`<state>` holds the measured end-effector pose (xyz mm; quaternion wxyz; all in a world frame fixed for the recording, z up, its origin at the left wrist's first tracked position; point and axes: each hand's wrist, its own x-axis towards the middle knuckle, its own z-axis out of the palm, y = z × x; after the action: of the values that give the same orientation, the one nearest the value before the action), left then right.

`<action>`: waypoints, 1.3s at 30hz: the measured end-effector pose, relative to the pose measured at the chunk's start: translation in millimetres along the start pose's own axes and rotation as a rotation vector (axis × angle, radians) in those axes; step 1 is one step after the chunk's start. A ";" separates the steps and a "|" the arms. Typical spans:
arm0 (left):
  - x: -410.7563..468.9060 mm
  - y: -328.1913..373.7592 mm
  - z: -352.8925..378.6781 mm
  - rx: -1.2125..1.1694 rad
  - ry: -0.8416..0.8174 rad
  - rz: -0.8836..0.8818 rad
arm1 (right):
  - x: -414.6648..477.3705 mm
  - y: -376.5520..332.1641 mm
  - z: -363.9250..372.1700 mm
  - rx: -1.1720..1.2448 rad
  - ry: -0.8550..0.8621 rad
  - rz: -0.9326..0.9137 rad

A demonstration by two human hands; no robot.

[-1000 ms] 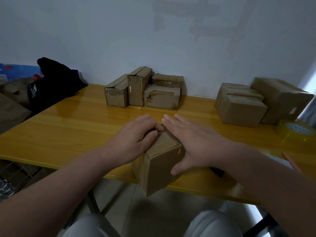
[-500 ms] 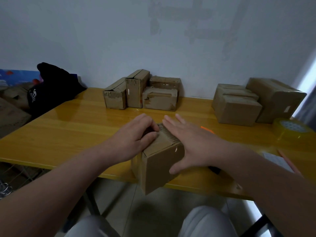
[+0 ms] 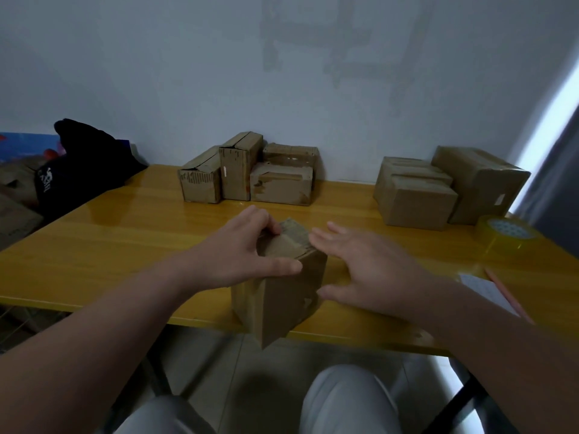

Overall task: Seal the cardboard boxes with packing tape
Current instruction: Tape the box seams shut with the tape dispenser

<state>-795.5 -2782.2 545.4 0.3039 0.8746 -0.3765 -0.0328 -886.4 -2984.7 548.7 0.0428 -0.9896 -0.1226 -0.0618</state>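
Note:
A small cardboard box (image 3: 282, 296) stands at the front edge of the yellow table (image 3: 125, 239), one corner jutting over the edge. My left hand (image 3: 241, 255) grips its top, fingers pressing the flaps down and thumb across the near top edge. To the right of the box, my right hand (image 3: 360, 267) hovers with fingers spread, off the cardboard or barely touching it. A roll of clear packing tape (image 3: 504, 239) lies flat at the right edge of the table.
A cluster of several small boxes (image 3: 247, 177) stands against the wall at the back middle. Larger boxes (image 3: 445, 189) sit at the back right. A black bag (image 3: 78, 170) lies at the back left. A paper sheet (image 3: 482, 289) and orange pencil (image 3: 507, 296) lie near the right front.
My right hand has lifted off the box top and moved to the right. The left hand has shifted its grip further over the flaps. The box stays in place.

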 end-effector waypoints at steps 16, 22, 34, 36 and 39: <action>11.8 -0.9 -23.6 -0.338 0.091 -0.126 | 31.1 15.4 -18.6 0.363 0.100 0.152; 28.9 -6.4 -28.1 -0.560 0.105 -0.055 | 61.6 21.5 -36.2 0.384 0.117 0.069; 135.2 -23.6 -21.2 -0.258 0.152 0.001 | 133.1 111.3 -40.6 0.118 0.185 0.170; 159.9 -31.6 -21.5 -0.160 0.194 -0.051 | 146.9 137.7 -37.4 0.084 0.194 0.252; 197.5 -48.9 -22.0 -0.016 0.228 -0.114 | 171.3 174.1 -30.5 0.056 0.174 0.340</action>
<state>-616.9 -2879.0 569.9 0.3493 0.8901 -0.2888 0.0468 -681.9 -3115.3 589.5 0.0903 -0.9855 0.0489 -0.1354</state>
